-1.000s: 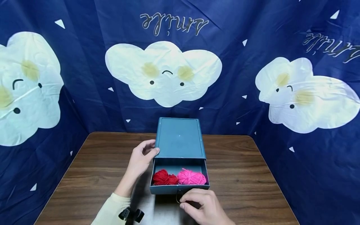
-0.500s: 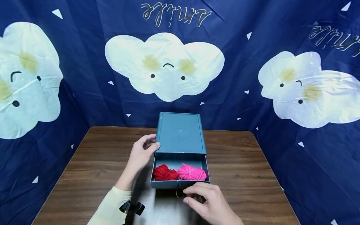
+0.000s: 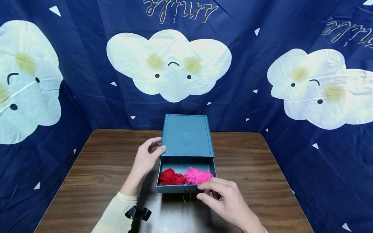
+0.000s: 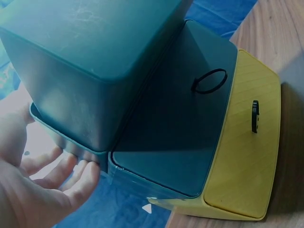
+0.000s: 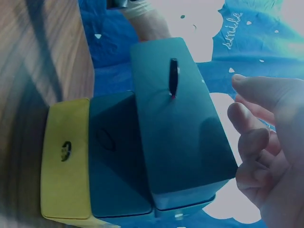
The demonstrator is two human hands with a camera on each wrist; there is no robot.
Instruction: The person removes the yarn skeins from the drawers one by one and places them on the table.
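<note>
Wooden table [image 3: 250, 161], open teal drawer [image 3: 172, 189], red yarn [image 3: 171, 177], pink yarn [image 3: 197, 175] inside

Drawer [image 3: 172, 189] out; way in from above, over red yarn [image 3: 172, 177]. Right hand [image 3: 225, 197] crowds near right corner, beside pink yarn [image 3: 198, 175]. Left hand [image 3: 147, 158] blocks left side of cabinet [image 3: 187, 136]. Room to pass over table [image 3: 244, 158] right of cabinet. Curtain [image 3: 244, 81] closes off far side. Loop handle [image 5: 174, 78] hangs at front, reachable from near left.
</note>
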